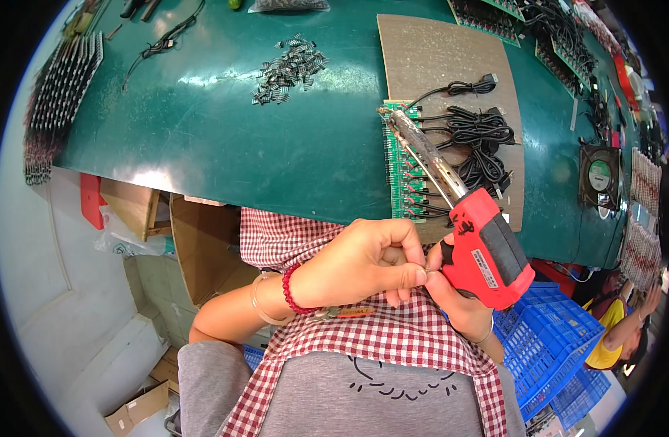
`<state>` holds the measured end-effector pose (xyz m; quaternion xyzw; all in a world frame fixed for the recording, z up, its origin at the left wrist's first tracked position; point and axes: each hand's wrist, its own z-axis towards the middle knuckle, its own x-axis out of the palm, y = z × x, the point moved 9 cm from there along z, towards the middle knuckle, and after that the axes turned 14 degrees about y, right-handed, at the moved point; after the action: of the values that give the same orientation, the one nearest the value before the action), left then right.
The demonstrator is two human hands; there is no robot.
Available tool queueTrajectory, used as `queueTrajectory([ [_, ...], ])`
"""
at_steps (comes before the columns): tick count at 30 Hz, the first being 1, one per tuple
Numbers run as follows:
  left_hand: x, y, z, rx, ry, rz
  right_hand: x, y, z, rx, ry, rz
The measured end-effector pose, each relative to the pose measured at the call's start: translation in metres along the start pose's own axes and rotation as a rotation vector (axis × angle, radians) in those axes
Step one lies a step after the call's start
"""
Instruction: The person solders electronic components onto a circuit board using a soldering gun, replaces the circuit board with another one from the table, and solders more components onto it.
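Observation:
My right hand [460,300] is wrapped round a red and black soldering gun [487,251]. Its long metal barrel points up and left, over a strip of green circuit boards [401,175]. Close beside it, my left hand [367,266] pinches thumb and finger together against the right hand's fingertips. Something thin seems to be between them, too small to name. Black cables [480,127] run rightward from the boards and lie bundled on a brown board [451,62]. The gun's barrel hides part of the green strip.
A pile of small black parts [291,69] lies on the green table [225,138]. Stacked boards [61,102] stand at far left, a fan [599,177] at right. Blue crates [549,335] stand below the table's right edge, near another person [618,328].

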<state>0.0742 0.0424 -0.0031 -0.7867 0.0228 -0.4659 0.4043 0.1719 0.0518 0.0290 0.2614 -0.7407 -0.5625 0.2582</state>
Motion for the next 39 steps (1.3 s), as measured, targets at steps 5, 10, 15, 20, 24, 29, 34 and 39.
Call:
queueTrajectory([
  [5,-0.003,-0.011,-0.002,-0.025,-0.087,0.272,-0.002,-0.004,-0.002,0.011,-0.016,-0.058],
  [10,0.003,-0.040,-0.005,0.151,-0.181,0.856,-0.006,0.001,0.001,0.056,-0.111,-0.286],
  [15,-0.018,-0.034,-0.003,0.108,-0.163,0.673,-0.009,-0.007,-0.006,0.011,-0.098,-0.161],
  [20,-0.078,-0.021,-0.002,-0.159,-0.271,0.333,-0.029,-0.017,-0.040,-0.067,-0.269,0.019],
  [24,-0.086,-0.019,0.008,-0.187,-0.227,0.352,-0.035,-0.034,-0.066,-0.029,-0.307,0.068],
  [29,-0.087,-0.020,0.010,-0.200,-0.221,0.353,-0.036,-0.058,-0.087,0.042,-0.250,0.035],
  [34,-0.088,-0.018,0.013,-0.213,-0.170,0.350,-0.034,-0.071,-0.095,0.091,-0.249,-0.008],
  [39,-0.088,-0.018,0.013,-0.209,-0.181,0.336,-0.035,-0.077,-0.097,0.144,-0.257,-0.011],
])
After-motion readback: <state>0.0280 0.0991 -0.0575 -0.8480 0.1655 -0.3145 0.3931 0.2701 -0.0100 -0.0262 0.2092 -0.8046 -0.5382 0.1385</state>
